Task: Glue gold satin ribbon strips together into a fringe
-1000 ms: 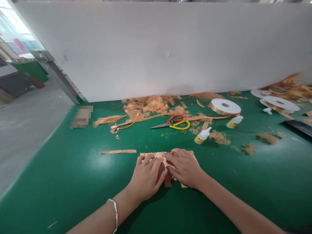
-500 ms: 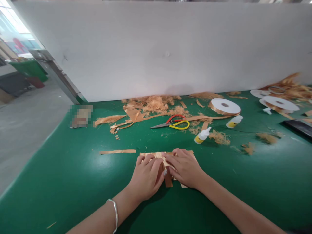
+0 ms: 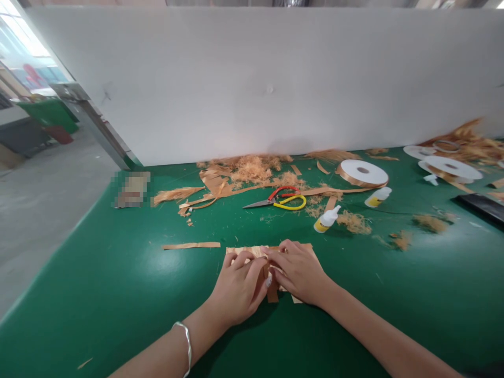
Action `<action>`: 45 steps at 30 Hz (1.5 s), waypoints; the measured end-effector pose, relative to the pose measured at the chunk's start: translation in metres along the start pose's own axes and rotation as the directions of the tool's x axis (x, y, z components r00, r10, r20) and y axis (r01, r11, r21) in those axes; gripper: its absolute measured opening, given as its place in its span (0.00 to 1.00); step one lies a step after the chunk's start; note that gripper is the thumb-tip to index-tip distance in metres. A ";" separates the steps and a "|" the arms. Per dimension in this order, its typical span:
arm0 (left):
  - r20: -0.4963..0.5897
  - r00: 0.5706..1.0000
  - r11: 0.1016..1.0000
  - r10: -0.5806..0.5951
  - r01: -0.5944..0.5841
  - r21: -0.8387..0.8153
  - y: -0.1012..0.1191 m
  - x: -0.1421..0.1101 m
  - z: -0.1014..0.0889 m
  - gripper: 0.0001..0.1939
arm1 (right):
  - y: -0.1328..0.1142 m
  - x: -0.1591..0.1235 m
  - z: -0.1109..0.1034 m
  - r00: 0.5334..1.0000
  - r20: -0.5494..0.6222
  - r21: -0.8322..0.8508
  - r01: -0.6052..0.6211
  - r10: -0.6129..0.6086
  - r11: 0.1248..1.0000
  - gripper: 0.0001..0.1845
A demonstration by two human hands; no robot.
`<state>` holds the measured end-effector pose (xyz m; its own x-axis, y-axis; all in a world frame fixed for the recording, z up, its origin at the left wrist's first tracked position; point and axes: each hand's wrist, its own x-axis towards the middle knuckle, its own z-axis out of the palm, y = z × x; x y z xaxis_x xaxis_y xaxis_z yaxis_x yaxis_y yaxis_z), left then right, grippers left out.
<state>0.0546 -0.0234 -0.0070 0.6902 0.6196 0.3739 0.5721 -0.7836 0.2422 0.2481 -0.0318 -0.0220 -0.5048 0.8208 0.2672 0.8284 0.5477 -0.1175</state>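
A flat piece of tan and brown ribbon strips (image 3: 310,255) lies on the green table under both hands. My left hand (image 3: 236,286) is bent over its left half, with thumb and forefinger closed together near the middle, at a brown strip (image 3: 273,294) that hangs toward me. Against it, my right hand (image 3: 301,273) rests on the right half, fingers curled down and thumb close to the left fingertips. The exact spot that the fingertips pinch is hidden. A loose ribbon strip (image 3: 191,245) lies to the left of the piece.
Beyond the hands lie scissors (image 3: 275,201) with red and yellow handles, a glue bottle (image 3: 326,219), a second bottle (image 3: 378,197), a ribbon spool (image 3: 363,172) and tangled fibre (image 3: 255,169). At right are another spool (image 3: 451,166) and a black object (image 3: 480,207). A white panel (image 3: 252,79) stands behind.
My left hand has shifted slightly, its fingers a little more raised and the thumb a touch to the right. My right hand and the ribbon piece have hardly moved.
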 end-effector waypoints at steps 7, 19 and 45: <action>-0.021 1.000 0.999 0.019 -0.019 0.028 0.000 0.002 -0.001 0.11 | 0.000 0.000 0.000 0.999 0.024 0.025 -0.025 0.025 0.999 0.17; -0.018 1.000 0.999 0.022 -0.021 0.049 -0.001 0.001 0.000 0.11 | 0.002 -0.002 0.001 0.997 -0.027 0.071 -0.066 0.068 0.995 0.20; 0.007 1.000 0.999 0.013 -0.013 0.044 0.001 0.003 -0.001 0.12 | 0.000 0.000 0.000 0.994 -0.109 -0.026 0.009 -0.012 1.000 0.18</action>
<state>0.0567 -0.0221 -0.0053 0.7006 0.6095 0.3712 0.5818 -0.7890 0.1974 0.2485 -0.0322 -0.0218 -0.4852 0.7917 0.3713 0.8298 0.5507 -0.0900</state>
